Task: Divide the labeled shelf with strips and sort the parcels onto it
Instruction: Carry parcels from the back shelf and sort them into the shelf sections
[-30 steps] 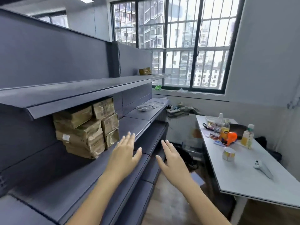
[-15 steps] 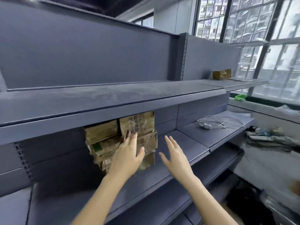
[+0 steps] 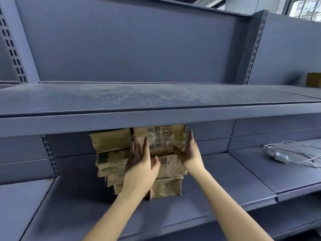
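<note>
I start with the grey shelf unit (image 3: 156,103), which fills the frame: its upper shelf runs across the middle, and the lower shelf (image 3: 217,173) sits beneath it. The stack of brown parcels (image 3: 111,162) stands on that lower shelf at centre frame, 2 columns wide, its top tucked under the upper shelf's front lip. At the right edge a white cable with its adapter (image 3: 281,156) lies on the next shelf section, and a small cardboard box (image 3: 314,80) sits on the upper shelf at far right. My hands bracket the top right parcel (image 3: 161,140): the left hand (image 3: 140,164) lies flat against its front left, fingers straight and spread, gripping nothing; the right hand (image 3: 189,153) presses its right end with straight fingers, the thumb reaching towards the front face. I see no strips or labels. To do this well, I judge I should squeeze evenly from both sides, draw the parcel straight forward under the lip, and keep the ones below from sliding.
</note>
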Tool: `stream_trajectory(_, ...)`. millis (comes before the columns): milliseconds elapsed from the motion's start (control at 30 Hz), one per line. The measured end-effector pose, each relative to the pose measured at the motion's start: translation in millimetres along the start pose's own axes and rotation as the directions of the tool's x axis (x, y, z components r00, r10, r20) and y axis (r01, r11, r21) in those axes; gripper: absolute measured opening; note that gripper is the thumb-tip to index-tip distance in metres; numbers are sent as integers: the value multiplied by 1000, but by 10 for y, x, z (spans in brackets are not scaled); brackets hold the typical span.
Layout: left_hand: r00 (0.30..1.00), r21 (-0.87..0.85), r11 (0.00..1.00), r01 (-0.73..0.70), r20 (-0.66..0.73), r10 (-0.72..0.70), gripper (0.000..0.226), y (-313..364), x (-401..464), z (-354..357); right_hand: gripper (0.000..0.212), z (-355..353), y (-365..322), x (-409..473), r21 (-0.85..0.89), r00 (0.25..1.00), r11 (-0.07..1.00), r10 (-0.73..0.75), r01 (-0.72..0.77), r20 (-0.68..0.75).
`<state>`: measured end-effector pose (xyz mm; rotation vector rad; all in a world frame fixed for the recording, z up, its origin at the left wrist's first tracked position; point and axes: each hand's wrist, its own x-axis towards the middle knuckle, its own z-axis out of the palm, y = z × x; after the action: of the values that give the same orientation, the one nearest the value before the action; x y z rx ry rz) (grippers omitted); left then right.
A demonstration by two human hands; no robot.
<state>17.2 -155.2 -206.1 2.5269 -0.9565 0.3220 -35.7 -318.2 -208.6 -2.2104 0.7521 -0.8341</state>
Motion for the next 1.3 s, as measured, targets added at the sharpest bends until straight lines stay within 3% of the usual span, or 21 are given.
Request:
stream_trajectory(100,995,5,997,82,-60,-81,67,52,40,61,96,39,71,154,72,998,997,-14,10,55)
stream_trajectory(167,993,-138,986,95,-57,-104,65,88,70,104,92,76,111,189,151,997,987,-65,58,39)
stream_trajectory(300,989,-372,928,35,-119,-85,61,139,120,155,62,106,199,181,271,990,952,-137,141,-35)
stream_trajectory(433,948,-475,875,-94,-312,-67,69,298,47,97,48,-24,305,115,445,985,878,-153,175,-86)
stream_trajectory(567,909,-602,799,-9,-337,-244,87,407,11,22,54,-302,334,-74,593,986,794,-166,134,0)
stream_trajectory(767,906,-689,724,22,-292,-306,77,710,-261,-109,70,-757,257,-540,510,997,859,-71,51,20)
stream_trajectory(967,911,-726,687,-24,-299,-285,72,968,-710,-318,103,-1278,118,-1040,396,991,912,-129,107,28)
stream_trajectory(1133,876,-756,654,4,-312,-367,71,967,-1187,-638,88,-1650,-221,-1500,184,958,945,-283,271,43)
stream_trajectory(1233,856,-750,661,-13,-350,-380,71,856,-1480,-913,80,-1815,-508,-1761,-22,900,903,-424,429,104)
stream_trajectory(1300,836,-757,653,-23,-373,-403,64,761,-1680,-1105,73,-1763,-652,-1898,-51,861,860,-506,508,58)
